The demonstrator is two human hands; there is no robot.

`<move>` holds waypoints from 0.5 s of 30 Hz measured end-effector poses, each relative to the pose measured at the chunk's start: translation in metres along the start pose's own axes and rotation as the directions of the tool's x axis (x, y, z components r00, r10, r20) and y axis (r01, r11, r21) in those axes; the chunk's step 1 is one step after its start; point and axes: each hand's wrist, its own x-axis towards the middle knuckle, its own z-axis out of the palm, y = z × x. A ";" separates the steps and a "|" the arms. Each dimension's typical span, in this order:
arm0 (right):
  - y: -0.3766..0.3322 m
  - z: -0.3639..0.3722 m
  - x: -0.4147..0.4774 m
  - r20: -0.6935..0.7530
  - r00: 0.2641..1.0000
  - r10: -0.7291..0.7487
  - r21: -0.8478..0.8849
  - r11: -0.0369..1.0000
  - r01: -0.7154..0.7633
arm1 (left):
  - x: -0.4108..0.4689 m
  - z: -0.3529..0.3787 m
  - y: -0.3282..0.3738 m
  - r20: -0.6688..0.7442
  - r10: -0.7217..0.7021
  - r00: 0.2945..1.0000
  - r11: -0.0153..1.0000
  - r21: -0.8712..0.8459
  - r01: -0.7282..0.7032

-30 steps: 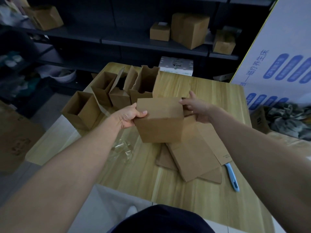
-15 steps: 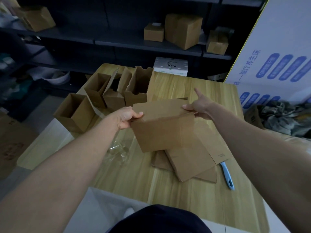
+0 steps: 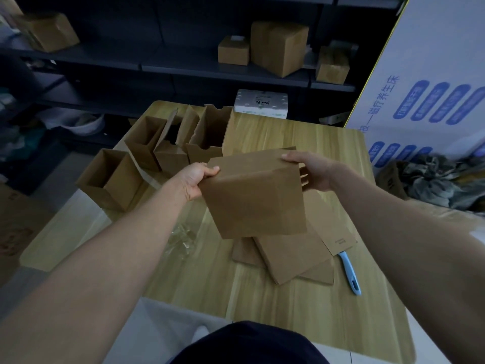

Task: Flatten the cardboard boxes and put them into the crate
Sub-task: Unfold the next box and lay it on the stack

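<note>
Bare table (image 3: 262, 298) lies nearer the person than both hands; open boxes (image 3: 147, 151) crowd just beyond the left hand (image 3: 195, 179), and a blue-handled tool (image 3: 349, 271) lies below the right hand (image 3: 312, 170). Between them the plain brown cardboard box (image 3: 256, 195) hangs tilted over flattened boxes (image 3: 291, 253), each hand gripping an upper corner.

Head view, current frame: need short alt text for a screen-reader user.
A person holds a brown cardboard box above a wooden table, left hand gripping its left edge and right hand its right edge. Beneath it lies a pile of flattened cardboard beside a blue-handled tool; several open boxes stand at the table's far left.
</note>
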 end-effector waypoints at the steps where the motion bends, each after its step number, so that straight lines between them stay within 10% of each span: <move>1: -0.001 0.000 0.001 -0.010 1.000 0.002 -0.009 1.000 -0.002 | 0.000 0.001 0.000 0.003 0.012 1.000 1.000 0.014 -0.012; 8: -0.014 -0.001 0.014 -0.341 0.936 0.091 0.103 0.993 -0.059 | 0.000 0.023 -0.005 0.156 0.140 0.978 0.984 0.084 -0.155; 15: 0.003 -0.023 0.018 -0.337 0.902 0.270 0.223 0.954 -0.202 | 0.001 0.022 -0.009 0.263 0.030 0.964 0.987 0.144 -0.070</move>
